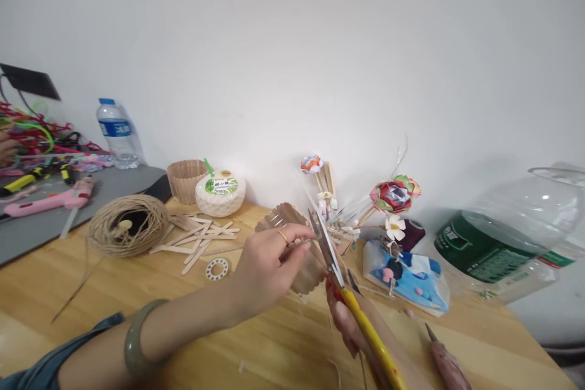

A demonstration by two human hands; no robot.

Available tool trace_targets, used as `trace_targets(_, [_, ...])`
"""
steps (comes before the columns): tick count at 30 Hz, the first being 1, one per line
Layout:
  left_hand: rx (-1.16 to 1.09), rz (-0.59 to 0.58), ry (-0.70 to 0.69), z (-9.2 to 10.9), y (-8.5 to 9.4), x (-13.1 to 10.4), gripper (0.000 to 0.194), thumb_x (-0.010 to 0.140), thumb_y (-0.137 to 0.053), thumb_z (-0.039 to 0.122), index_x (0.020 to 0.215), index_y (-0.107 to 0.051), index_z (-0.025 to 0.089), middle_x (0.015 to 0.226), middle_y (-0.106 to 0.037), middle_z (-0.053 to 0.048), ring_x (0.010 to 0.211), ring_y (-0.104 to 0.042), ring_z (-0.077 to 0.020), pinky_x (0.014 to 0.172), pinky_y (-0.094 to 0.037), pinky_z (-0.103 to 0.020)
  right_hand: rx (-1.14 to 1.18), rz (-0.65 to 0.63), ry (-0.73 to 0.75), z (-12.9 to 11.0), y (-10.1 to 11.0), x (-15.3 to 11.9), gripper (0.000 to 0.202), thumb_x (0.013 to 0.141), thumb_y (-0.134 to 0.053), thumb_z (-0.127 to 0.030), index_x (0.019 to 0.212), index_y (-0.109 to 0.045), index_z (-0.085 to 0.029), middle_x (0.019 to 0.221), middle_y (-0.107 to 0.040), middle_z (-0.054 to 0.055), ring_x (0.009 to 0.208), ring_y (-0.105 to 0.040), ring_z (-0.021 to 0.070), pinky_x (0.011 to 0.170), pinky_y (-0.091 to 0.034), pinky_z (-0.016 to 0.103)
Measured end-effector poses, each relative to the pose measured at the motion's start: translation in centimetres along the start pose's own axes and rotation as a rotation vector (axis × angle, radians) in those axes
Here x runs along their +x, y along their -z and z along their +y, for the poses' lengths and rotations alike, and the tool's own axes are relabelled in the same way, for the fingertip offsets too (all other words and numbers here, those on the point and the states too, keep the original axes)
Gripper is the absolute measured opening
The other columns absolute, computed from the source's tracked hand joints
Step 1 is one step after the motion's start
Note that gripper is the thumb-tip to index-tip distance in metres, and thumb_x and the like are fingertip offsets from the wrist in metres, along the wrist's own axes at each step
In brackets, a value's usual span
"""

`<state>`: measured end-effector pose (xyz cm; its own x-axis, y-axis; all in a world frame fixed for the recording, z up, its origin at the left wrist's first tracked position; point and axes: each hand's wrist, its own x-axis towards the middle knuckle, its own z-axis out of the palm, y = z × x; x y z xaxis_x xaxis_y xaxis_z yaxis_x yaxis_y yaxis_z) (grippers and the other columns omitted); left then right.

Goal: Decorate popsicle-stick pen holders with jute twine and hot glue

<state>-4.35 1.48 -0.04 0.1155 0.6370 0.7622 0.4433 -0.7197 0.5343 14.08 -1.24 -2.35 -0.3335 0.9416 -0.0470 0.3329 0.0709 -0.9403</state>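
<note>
My right hand grips scissors with yellow handles, their blades pointing up and slightly apart. Thumb and forefinger of my left hand are pinched together just left of the blades. What they hold is too small to make out. Right behind my hands lies a tilted brown pleated cup, partly hidden by my fingers. A thin cord hangs below my right hand. Beyond the blades stand sticks with a red-green folded flower and an orange-white flower.
On the left are a twine coil, wooden craft sticks, a white ring with holes, a pink glue gun and a water bottle. A large plastic bottle and a pointed tool are on the right.
</note>
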Motion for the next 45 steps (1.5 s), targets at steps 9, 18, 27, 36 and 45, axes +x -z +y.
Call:
trace_targets(9, [0.069,0.017,-0.023,-1.6,-1.0,-0.1,0.007,0.083,-0.059,0.018,0.085,-0.065,0.017,0.073,-0.073,-0.002,0.056,-0.064,-0.0122,0.052,-0.048,-0.02,-0.109,0.012,-0.041,0.1,-0.3,0.7,0.06,0.066,-0.043,-0.082,0.063,-0.041,-0.022,0.048,-0.034,-0.006,0.048,-0.033,0.0107,0.044,-0.024,0.024])
trace_targets(18, [0.049,-0.129,0.185,-2.2,-1.4,-0.4,0.009,0.08,-0.058,0.015,0.079,-0.066,0.018,0.07,-0.071,0.0,0.063,-0.065,-0.0144,0.059,-0.049,-0.023,-0.15,-0.012,-0.175,-0.4,-1.0,0.1,0.055,0.078,-0.041,-0.071,0.053,-0.033,-0.023,0.042,-0.034,-0.007,0.042,-0.034,0.0102,0.049,-0.029,0.026])
trace_targets(27, [-0.034,-0.176,0.249,-3.0,-0.9,-0.5,0.01,0.081,-0.057,0.016,0.079,-0.067,0.018,0.075,-0.072,-0.002,0.068,-0.066,-0.0157,0.064,-0.051,-0.024,-0.128,0.02,-0.205,0.2,-1.8,0.2,0.055,0.078,-0.043,-0.07,0.051,-0.032,-0.023,0.039,-0.033,-0.008,0.035,-0.031,0.0081,0.041,-0.026,0.025])
trace_targets(36, [0.041,-0.186,0.271,-3.2,-0.8,-0.1,0.012,0.082,-0.057,0.018,0.078,-0.068,0.018,0.071,-0.071,0.001,0.065,-0.064,-0.0146,0.063,-0.047,-0.023,-0.117,0.055,-0.228,0.4,-2.5,0.8,0.057,0.073,-0.04,-0.076,0.053,-0.028,-0.024,0.038,-0.03,-0.009,0.031,-0.03,0.0067,0.033,-0.025,0.022])
trace_targets(45, [0.158,-0.157,0.236,-4.2,0.1,1.0,0.011,0.083,-0.057,0.021,0.079,-0.067,0.02,0.073,-0.072,0.002,0.066,-0.065,-0.015,0.063,-0.046,-0.023,-0.272,0.14,-0.23,0.9,-1.6,1.8,0.045,0.081,-0.039,-0.062,0.059,-0.037,-0.023,0.038,-0.036,-0.008,0.034,-0.038,0.0098,0.039,-0.031,0.023])
